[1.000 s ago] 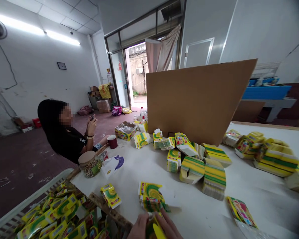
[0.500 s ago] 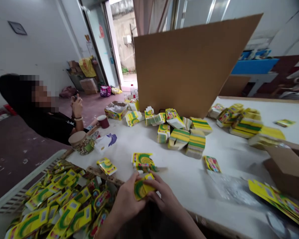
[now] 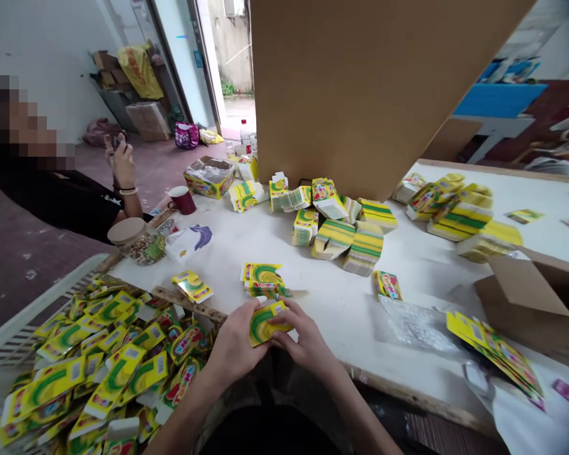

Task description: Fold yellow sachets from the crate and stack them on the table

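At the near edge of the white table [image 3: 313, 265], our left hand [image 3: 234, 344] and right hand [image 3: 308, 341] both clamp a small yellow-green carton [image 3: 264, 322], its long axis running ten to four, equally near either hand; a similar stack [image 3: 262, 278] lies at twelve.

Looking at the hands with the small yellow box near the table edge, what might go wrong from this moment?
1. Both hands, left hand and right hand, hold the small yellow box right above the table edge; if it slips, it may fall to the lap or floor.
2. The crate is heaped with finished boxes; more could spill over its rim.
3. The flat cartons overhang near the edge and might slide off.
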Demonstrator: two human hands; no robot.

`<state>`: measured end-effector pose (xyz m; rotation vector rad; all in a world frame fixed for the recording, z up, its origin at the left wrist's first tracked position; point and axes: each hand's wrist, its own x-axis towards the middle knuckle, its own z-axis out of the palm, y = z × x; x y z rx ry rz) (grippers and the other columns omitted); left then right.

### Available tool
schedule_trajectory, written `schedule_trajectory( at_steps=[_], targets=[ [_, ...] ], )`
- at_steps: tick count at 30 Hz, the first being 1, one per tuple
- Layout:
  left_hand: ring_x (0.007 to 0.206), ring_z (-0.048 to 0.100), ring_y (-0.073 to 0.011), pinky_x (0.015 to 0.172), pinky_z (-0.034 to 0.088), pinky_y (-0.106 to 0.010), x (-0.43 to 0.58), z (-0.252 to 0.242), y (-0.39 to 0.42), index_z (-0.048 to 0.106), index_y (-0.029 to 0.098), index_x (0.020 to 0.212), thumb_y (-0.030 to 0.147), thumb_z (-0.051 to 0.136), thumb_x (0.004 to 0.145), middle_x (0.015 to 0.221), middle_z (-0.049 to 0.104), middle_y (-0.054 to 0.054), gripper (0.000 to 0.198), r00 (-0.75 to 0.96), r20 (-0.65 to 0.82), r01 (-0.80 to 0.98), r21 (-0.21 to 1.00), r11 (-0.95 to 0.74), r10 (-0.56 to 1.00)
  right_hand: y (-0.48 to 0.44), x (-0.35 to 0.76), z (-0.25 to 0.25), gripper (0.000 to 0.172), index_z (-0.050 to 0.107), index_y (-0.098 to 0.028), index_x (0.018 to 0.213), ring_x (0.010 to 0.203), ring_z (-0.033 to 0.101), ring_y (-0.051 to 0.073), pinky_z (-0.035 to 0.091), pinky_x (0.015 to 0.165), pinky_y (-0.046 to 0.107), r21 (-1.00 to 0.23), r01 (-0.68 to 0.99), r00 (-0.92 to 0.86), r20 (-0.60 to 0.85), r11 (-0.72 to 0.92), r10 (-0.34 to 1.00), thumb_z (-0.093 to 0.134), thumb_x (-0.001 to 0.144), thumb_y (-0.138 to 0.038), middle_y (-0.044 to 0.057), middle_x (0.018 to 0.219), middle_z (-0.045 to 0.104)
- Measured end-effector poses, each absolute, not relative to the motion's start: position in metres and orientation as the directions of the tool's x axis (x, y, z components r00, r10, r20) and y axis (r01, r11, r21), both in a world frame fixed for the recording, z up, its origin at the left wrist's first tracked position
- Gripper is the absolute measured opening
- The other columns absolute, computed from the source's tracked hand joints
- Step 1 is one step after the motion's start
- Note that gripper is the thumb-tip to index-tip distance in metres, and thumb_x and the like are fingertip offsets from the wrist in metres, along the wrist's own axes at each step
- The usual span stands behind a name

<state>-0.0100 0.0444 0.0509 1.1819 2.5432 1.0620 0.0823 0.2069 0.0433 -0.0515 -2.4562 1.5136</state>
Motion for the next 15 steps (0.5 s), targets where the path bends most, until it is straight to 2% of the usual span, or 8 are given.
schedule_trajectory(
  at_steps=[3, 7, 8, 9, 11, 12, 14, 15],
  targets=[
    [0.108, 0.057, -0.0283, 0.096, 0.045, -0.043, -0.010, 0.052, 0.046, 0.043, 0.017, 0.122, 0.023, 0.064, 0.074, 0.117, 0.060, -0.013, 0.052, -0.658, 0.212, 0.675, 0.590, 0.442, 0.722, 0.200, 0.079, 0.042, 0.016, 0.062, -0.022, 0.099, 0.130, 0.043, 0.026, 0.040, 0.102, 0.041, -0.883, -0.088, -0.964, 0.192, 0.460, 0.185, 0.060, 0.083, -0.019, 0.011, 0.129, 0.054],
    [0.106, 0.057, -0.0269, 0.093, 0.046, -0.041, -0.021, 0.065, 0.024, 0.046, 0.018, 0.119, 0.027, 0.062, 0.077, 0.114, 0.061, -0.010, 0.046, -0.687, 0.149, 0.653, 0.556, 0.514, 0.712, 0.204, 0.066, 0.044, 0.063, 0.041, -0.022, 0.132, 0.113, 0.058, 0.025, 0.048, 0.094, 0.038, -0.899, -0.122, -0.949, 0.230, 0.422, 0.217, 0.070, 0.077, -0.031, 0.012, 0.130, 0.054],
    [0.105, 0.057, -0.0277, 0.093, 0.046, -0.042, -0.027, 0.068, 0.010, 0.049, 0.018, 0.116, 0.029, 0.061, 0.077, 0.112, 0.061, -0.010, 0.042, -0.720, 0.121, 0.637, 0.505, 0.582, 0.684, 0.208, 0.061, 0.043, 0.063, 0.041, -0.021, 0.132, 0.106, 0.061, 0.023, 0.050, 0.090, 0.037, -0.885, -0.086, -0.939, 0.226, 0.458, 0.261, 0.069, 0.078, -0.032, 0.012, 0.125, 0.058],
    [0.105, 0.057, -0.0294, 0.093, 0.045, -0.044, -0.034, 0.071, -0.007, 0.053, 0.019, 0.113, 0.030, 0.061, 0.076, 0.112, 0.061, -0.010, 0.039, -0.764, 0.092, 0.608, 0.434, 0.665, 0.639, 0.213, 0.054, 0.041, 0.053, 0.045, -0.020, 0.128, 0.100, 0.062, 0.022, 0.051, 0.087, 0.036, -0.862, -0.032, -0.922, 0.220, 0.505, 0.317, 0.065, 0.081, -0.032, 0.011, 0.119, 0.061],
    [0.104, 0.056, -0.0358, 0.092, 0.042, -0.053, -0.048, 0.071, -0.044, 0.059, 0.016, 0.106, 0.039, 0.063, 0.074, 0.111, 0.061, -0.014, 0.039, -0.872, 0.035, 0.483, 0.230, 0.845, 0.489, 0.223, 0.038, 0.037, 0.032, 0.056, -0.018, 0.115, 0.100, 0.059, 0.025, 0.049, 0.088, 0.039, -0.800, 0.080, -0.880, 0.224, 0.594, 0.420, 0.057, 0.086, -0.028, 0.012, 0.110, 0.063],
    [0.105, 0.054, -0.0398, 0.092, 0.040, -0.057, -0.054, 0.070, -0.062, 0.062, 0.015, 0.103, 0.043, 0.065, 0.071, 0.114, 0.059, -0.016, 0.042, -0.908, -0.001, 0.414, 0.145, 0.898, 0.419, 0.227, 0.030, 0.034, 0.028, 0.058, -0.017, 0.112, 0.102, 0.057, 0.027, 0.046, 0.091, 0.043, -0.778, 0.115, -0.867, 0.226, 0.618, 0.445, 0.056, 0.086, -0.025, 0.013, 0.108, 0.063],
    [0.109, 0.051, -0.0439, 0.093, 0.038, -0.060, -0.057, 0.065, -0.089, 0.063, 0.011, 0.104, 0.049, 0.065, 0.068, 0.118, 0.057, -0.021, 0.052, -0.944, -0.031, 0.322, 0.135, 0.937, 0.329, 0.232, 0.015, 0.029, 0.028, 0.059, -0.017, 0.112, 0.103, 0.054, 0.030, 0.041, 0.093, 0.047, -0.749, 0.146, -0.868, 0.217, 0.647, 0.447, 0.057, 0.083, -0.019, 0.014, 0.106, 0.063],
    [0.111, 0.050, -0.0436, 0.096, 0.037, -0.060, -0.055, 0.063, -0.095, 0.062, 0.010, 0.105, 0.049, 0.065, 0.068, 0.118, 0.057, -0.022, 0.054, -0.951, -0.055, 0.284, 0.244, 0.927, 0.306, 0.233, 0.010, 0.027, 0.030, 0.060, -0.017, 0.111, 0.101, 0.054, 0.031, 0.040, 0.093, 0.048, -0.736, 0.154, -0.874, 0.210, 0.660, 0.439, 0.059, 0.081, -0.016, 0.014, 0.104, 0.064]
  ],
)
